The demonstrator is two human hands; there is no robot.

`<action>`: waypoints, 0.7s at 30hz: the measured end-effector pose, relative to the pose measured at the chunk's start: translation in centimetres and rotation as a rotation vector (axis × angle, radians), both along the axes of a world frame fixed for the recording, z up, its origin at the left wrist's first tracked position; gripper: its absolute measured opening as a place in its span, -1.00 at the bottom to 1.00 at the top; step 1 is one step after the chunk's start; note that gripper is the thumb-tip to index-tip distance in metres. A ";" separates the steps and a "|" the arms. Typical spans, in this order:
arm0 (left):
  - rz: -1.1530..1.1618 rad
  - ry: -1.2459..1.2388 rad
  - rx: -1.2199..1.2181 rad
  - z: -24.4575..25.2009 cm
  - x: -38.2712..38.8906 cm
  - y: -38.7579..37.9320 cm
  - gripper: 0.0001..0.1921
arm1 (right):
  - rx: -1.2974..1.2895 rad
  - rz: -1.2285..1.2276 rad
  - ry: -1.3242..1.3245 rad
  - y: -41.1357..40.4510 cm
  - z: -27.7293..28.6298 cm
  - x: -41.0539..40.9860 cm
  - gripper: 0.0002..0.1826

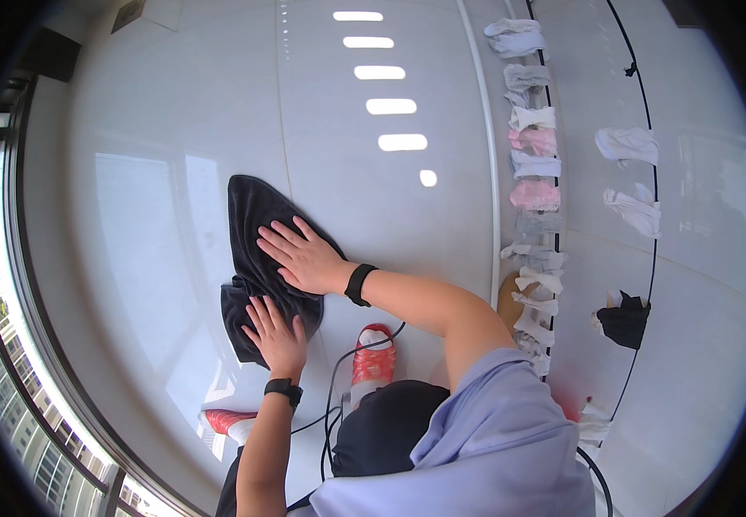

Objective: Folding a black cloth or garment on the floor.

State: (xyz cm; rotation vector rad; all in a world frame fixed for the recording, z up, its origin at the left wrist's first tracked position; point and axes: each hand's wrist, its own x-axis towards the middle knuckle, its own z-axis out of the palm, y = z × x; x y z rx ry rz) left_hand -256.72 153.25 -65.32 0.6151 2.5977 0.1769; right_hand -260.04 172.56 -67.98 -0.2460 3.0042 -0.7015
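A black cloth (248,210) with a stitched edge lies rumpled on the glossy light tile floor (173,116), with a fold pinched in across its middle. Flat on its upper, larger part rests my right hand (308,262), fingers spread and pointing up and left. My left hand (277,337) presses palm-down on the lower part, its fingers also apart. Neither hand grips the fabric; both only touch it from above. Each wrist carries a black band.
My feet wear red sandals (373,365), with a black cable (336,381) looping beside them. A white pole (486,129) and socks (534,165) hung on a dark line are at right; more socks (628,145) hang beyond. A window frame (21,226) curves along the left.
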 end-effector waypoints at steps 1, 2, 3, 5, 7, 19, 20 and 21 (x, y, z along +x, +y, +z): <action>0.003 0.011 -0.003 0.4 0.4 -0.7 -0.27 | -0.009 -0.005 -0.010 -0.8 0.1 1.3 -0.33; -0.047 -0.032 -0.006 0.4 1.0 -0.9 -0.28 | -0.002 -0.012 -0.020 -1.1 0.1 3.2 -0.33; -0.097 -0.069 -0.011 0.4 1.4 -1.0 -0.29 | 0.002 -0.019 -0.023 -1.1 0.1 4.7 -0.33; -0.163 -0.067 0.034 0.6 2.3 -1.2 -0.30 | -0.018 -0.036 -0.018 -0.8 0.4 7.2 -0.38; -0.226 -0.144 0.063 1.3 2.6 -0.8 -0.30 | 0.023 -0.032 -0.021 -0.2 0.7 8.9 -0.40; -0.661 -0.212 0.381 0.2 -3.3 -0.2 -0.32 | 0.047 -0.119 -0.012 3.7 1.5 7.9 -0.39; -0.668 -0.211 0.371 0.2 -4.2 -0.1 -0.33 | 0.058 -0.128 -0.007 3.7 1.5 7.5 -0.38; -0.671 -0.186 0.414 0.5 -6.2 0.2 -0.33 | 0.051 -0.170 -0.023 3.8 1.8 6.1 -0.37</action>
